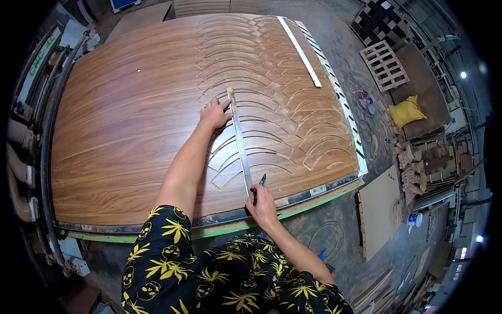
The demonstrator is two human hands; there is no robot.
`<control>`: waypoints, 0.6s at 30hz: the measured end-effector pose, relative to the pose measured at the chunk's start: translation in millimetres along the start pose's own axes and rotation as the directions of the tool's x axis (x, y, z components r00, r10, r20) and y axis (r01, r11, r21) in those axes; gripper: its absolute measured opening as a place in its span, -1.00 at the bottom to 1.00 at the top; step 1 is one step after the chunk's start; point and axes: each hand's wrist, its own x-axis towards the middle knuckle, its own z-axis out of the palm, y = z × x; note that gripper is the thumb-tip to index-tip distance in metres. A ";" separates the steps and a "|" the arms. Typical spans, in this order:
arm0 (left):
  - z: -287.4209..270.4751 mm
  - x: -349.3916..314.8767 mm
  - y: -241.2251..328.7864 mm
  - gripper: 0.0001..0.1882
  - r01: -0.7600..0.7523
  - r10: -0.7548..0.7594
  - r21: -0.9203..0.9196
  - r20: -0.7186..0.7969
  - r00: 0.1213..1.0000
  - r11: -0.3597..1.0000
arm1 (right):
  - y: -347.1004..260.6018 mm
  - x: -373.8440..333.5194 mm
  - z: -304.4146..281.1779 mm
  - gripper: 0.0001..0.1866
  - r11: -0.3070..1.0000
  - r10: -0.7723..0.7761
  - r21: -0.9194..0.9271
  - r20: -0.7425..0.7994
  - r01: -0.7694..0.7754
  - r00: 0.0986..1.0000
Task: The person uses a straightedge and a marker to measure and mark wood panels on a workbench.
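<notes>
A long, narrow metal ruler (240, 140) lies across a wood-grain panel (120, 131), over curved grooves cut into its surface. At its far end sits a small yellowish piece (230, 91). My left hand (213, 113) is near that end, with thumb and fingers against the ruler's left edge. Down at the panel's near edge, my right hand (263, 208) is closed at the ruler's near end. A dark pen (263, 180) sticks up from its fingers, pointing away from me. Part of the pen is hidden by the hand.
A white strip (300, 52) lies on the panel's far right. Striped tape (340, 98) runs along the right border, a green edge (209, 232) along the front. Machine rails (46, 136) stand left. On the floor at right are a pallet (384, 65), yellow sack (407, 111) and white bucket (414, 220).
</notes>
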 end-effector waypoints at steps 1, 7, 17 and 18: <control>-0.1 0.9 0.1 -0.29 -0.002 0.002 -0.001 0.001 1.000 1.000 | -0.8 0.2 -0.1 -0.57 1.000 0.010 0.005 0.001 -0.010 1.000; -3.4 3.1 1.6 -0.27 0.005 -0.006 0.019 0.034 0.999 1.000 | -5.4 1.1 -3.4 -0.57 0.995 0.002 -0.100 0.005 -0.001 1.000; -3.4 2.7 2.3 -0.24 -0.007 0.005 0.040 0.034 0.999 0.999 | -3.9 -0.2 -3.0 -0.58 0.997 -0.002 -0.071 0.001 0.002 1.000; -3.1 2.8 2.0 -0.24 -0.010 0.008 0.047 0.031 0.999 0.999 | -4.5 -0.5 -3.3 -0.57 0.998 -0.004 -0.070 0.006 0.005 1.000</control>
